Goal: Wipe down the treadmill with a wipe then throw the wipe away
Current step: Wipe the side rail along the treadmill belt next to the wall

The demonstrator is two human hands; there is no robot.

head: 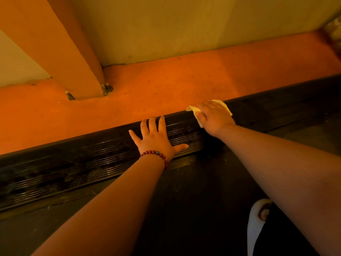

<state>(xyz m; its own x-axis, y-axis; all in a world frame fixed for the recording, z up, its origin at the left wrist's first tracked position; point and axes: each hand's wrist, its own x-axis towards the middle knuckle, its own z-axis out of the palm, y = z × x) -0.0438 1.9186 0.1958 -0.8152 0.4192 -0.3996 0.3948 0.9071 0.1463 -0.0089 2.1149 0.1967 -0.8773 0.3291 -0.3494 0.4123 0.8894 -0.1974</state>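
Left hand (156,139), bead bracelet (155,154) on the wrist, is flat on the treadmill's ribbed side rail (83,163), fingers spread apart. Right hand (214,117) presses the yellowish wipe (226,106) onto the rail's outer edge next to the orange floor (166,85), fingers together.

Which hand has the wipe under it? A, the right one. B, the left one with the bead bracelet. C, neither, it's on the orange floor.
A: the right hand presses the pale wipe onto the dark side rail; the left hand lies flat on it, bare.
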